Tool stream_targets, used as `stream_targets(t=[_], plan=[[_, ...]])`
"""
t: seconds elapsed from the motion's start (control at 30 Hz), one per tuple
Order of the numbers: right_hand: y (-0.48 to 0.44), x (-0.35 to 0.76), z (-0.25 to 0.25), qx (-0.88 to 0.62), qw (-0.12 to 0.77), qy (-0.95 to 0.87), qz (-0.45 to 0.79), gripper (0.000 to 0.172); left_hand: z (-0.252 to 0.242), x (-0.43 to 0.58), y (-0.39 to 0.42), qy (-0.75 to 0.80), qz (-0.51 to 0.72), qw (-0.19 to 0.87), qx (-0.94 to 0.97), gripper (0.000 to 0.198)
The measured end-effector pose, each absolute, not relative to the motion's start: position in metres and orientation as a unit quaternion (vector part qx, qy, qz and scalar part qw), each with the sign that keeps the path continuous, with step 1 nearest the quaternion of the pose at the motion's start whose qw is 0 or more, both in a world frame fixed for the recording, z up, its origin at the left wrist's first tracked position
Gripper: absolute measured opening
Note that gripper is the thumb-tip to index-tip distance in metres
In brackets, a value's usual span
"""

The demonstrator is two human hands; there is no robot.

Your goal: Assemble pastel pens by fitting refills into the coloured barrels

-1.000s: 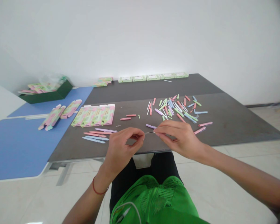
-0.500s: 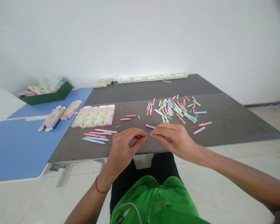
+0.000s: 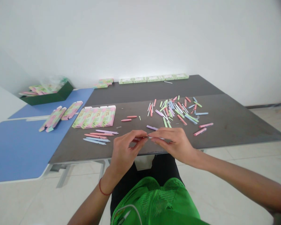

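Observation:
Over the front edge of the dark table, my left hand [image 3: 125, 149] and my right hand [image 3: 179, 144] meet fingertip to fingertip. The right fingers pinch a thin pale pen refill [image 3: 162, 138], mostly hidden by them. My left thumb and forefinger are closed on the same spot, around something too small to make out. A purple pen barrel [image 3: 152, 127] lies just beyond the right fingers. To the left of my left hand is a row of pens [image 3: 98, 136] in purple, pink and blue.
A pile of loose pen parts [image 3: 170, 109] lies right of centre. Pink barrels [image 3: 200, 131] are nearer the right. Flat printed cartons [image 3: 96, 117] lie left, more cartons [image 3: 146, 79] line the wall. A green box [image 3: 49, 97] stands on the blue table [image 3: 16, 147].
My fingertips have drawn closer together, closing the small gap where a thin tip showed. A pale length of refill now shows between the right fingers.

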State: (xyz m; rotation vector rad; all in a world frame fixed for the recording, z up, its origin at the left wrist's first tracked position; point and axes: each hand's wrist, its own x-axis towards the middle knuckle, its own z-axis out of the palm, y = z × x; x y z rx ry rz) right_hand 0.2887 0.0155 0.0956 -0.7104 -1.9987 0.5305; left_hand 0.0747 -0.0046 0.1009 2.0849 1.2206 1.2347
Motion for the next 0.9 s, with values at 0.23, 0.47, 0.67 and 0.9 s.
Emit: stream_targets(t=[0.23,0.47,0.67,0.9], plan=[[0.015,0.290,0.086,-0.245,0.412,-0.872,0.098,0.027,0.098,0.074,-0.005,0.459,0.438,0.273,0.723,0.025],[0.018,0.296,0.077,-0.277,0.431,-0.856,0.073,0.023,0.085,0.063,0.003,0.499,0.327,0.210,0.774,0.043],[0.026,0.308,0.067,-0.332,0.425,-0.830,0.143,0.017,0.039,0.047,0.030,0.553,0.138,0.045,0.821,0.036],[0.023,0.313,0.074,-0.348,0.406,-0.831,0.153,0.018,0.024,0.045,0.040,0.538,0.215,0.095,0.810,0.012]])
